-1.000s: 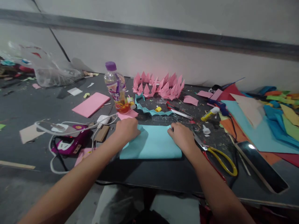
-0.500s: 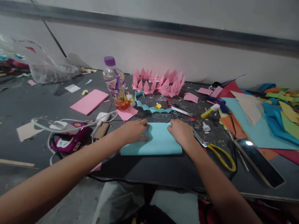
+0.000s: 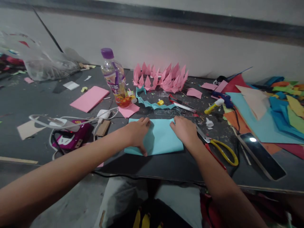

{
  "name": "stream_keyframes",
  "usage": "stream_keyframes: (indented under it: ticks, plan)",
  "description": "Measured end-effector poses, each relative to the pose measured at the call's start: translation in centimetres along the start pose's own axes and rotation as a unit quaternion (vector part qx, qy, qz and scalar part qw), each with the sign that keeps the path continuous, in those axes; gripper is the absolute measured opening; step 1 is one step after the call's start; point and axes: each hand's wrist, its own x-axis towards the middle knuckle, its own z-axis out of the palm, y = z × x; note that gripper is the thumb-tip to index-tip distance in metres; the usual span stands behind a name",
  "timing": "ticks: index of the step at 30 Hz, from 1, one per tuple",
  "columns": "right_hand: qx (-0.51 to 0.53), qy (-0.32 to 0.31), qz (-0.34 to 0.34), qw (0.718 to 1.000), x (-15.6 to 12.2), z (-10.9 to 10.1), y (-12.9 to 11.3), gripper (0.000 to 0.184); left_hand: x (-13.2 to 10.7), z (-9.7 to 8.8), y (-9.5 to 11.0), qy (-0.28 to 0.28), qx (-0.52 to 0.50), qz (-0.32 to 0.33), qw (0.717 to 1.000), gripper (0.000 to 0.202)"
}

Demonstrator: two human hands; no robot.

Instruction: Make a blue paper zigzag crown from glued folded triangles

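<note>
A folded sheet of light blue paper [image 3: 161,136] lies on the dark table in front of me. Its left side is under my left hand [image 3: 139,133], whose fingers lie on the far part while the thumb stretches to the near edge. My right hand [image 3: 185,128] rests at the far right corner, fingers lying on the paper and thumb apart. Just right of that hand lie scissors [image 3: 223,150] with yellow and red handles. Beyond the paper are a folded blue paper strip [image 3: 154,105] and a ring of pink pointed paper pieces [image 3: 161,79].
At the left stand a bottle [image 3: 115,79] with a purple cap and a purple power strip [image 3: 71,139] with white cables. Pink paper [image 3: 89,98] lies near them. To the right are a glue stick [image 3: 213,106], a phone [image 3: 261,155] and coloured sheets [image 3: 251,117].
The paper's near edge, rounded before, now looks flatter. My left thumb has moved down to that edge. My right hand stays near the far right corner. The view has shifted slightly.
</note>
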Motion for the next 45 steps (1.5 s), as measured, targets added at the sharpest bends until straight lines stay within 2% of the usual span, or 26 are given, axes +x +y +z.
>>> stream_keyframes:
  ticks: [3,6,8,11,14,16,21,25,29,35,39,42,45]
  plan:
    - [0.003,0.011,0.005,1.0,-0.3,-0.5,0.0,0.03,-0.1,-0.4,0.4,-0.016,0.003,-0.011,1.0,0.107]
    - [0.012,0.094,-0.022,0.995,-2.3,-1.1,-0.8,0.032,0.0,-0.6,0.7,-0.026,0.005,-0.013,1.0,0.112]
    - [0.024,0.13,-0.1,0.986,-4.7,-0.9,-1.9,0.033,0.0,-0.7,0.9,-0.031,0.009,-0.012,0.999,0.112]
    - [0.028,0.099,-0.237,0.966,-8.6,0.7,-3.9,0.029,0.1,-0.8,1.1,-0.027,0.005,-0.013,1.0,0.107]
    - [0.025,0.086,-0.301,0.949,-11.0,2.8,-5.3,0.025,0.2,-0.9,1.3,-0.029,0.006,-0.021,0.999,0.105]
    - [0.021,0.088,-0.313,0.946,-11.7,3.7,-5.7,0.027,0.3,-0.9,1.5,-0.035,0.012,-0.023,0.999,0.104]
    - [-0.002,0.061,-0.31,0.949,-12.0,3.6,-5.4,0.037,0.4,-1.1,1.6,-0.037,0.01,-0.022,0.999,0.104]
    - [-0.01,0.032,-0.295,0.955,-12.1,3.2,-4.0,0.042,0.3,-1.2,1.5,-0.046,0.005,-0.03,0.998,0.105]
    - [-0.029,0.025,-0.249,0.968,-12.1,2.9,-1.6,0.04,0.1,-1.1,1.5,-0.046,-0.005,-0.034,0.998,0.112]
    - [-0.065,-0.002,-0.145,0.987,-12.4,2.1,2.3,0.037,0.3,-0.8,1.3,-0.045,0.004,-0.032,0.998,0.121]
    - [-0.085,-0.022,-0.091,0.992,-12.6,2.0,3.8,0.037,0.4,-0.6,1.1,-0.041,-0.005,-0.027,0.999,0.123]
    - [-0.054,-0.016,-0.072,0.996,-12.6,2.1,4.4,0.035,0.0,-0.4,0.8,-0.026,-0.016,-0.025,0.999,0.121]
    - [0.01,0.045,-0.056,0.997,-12.6,2.2,4.5,0.032,-0.6,0.1,0.3,-0.001,-0.039,-0.007,0.999,0.115]
